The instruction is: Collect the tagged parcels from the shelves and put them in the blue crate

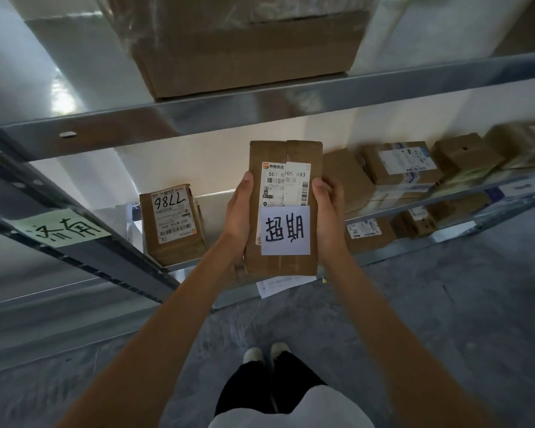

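Cardboard tagged parcel [283, 208] held upright between left hand [240, 211] and right hand [329, 211].

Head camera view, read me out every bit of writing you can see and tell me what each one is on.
"超期": white tag on the held parcel.
"申通快递", "507 N 705 A83": shipping label on that parcel; its finer print is too small to read.
"7786", upside down, and "507-N706": label on the left shelf parcel.
"济南": green note on the shelf upright.
Labels on the right-hand parcels: too blurred to read.
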`<state>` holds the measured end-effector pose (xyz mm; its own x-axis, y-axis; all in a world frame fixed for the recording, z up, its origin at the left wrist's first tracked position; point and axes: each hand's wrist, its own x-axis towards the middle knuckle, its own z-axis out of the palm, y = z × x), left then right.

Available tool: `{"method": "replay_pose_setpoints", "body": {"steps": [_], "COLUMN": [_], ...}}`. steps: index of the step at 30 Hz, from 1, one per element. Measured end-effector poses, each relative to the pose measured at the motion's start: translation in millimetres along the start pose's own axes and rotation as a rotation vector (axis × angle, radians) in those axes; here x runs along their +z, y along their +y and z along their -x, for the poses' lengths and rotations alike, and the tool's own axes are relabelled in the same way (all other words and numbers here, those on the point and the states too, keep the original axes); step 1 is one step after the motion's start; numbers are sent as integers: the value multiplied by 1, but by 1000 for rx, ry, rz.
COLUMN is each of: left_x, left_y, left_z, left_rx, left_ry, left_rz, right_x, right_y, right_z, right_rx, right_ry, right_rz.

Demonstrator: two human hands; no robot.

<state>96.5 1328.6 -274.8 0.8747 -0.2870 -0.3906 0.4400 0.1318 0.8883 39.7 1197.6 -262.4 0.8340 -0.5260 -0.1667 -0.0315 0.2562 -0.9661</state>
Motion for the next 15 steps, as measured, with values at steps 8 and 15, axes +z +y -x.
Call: {"method": "replay_pose_setpoints", "body": {"steps": [8,15], "left_x": [88,182], "left_y": [-20,-62], "left_z": [-1,9], "left_rx": [-37,-90], "left_ry": [-202,-472], "left_rz": [-57,-210], "right_x": [-90,-185], "right_y": [-9,-25], "right_z": [26,39], "right_rx": [23,-29], "right_ry": [214,505], "right_rz": [-6,-124]}}
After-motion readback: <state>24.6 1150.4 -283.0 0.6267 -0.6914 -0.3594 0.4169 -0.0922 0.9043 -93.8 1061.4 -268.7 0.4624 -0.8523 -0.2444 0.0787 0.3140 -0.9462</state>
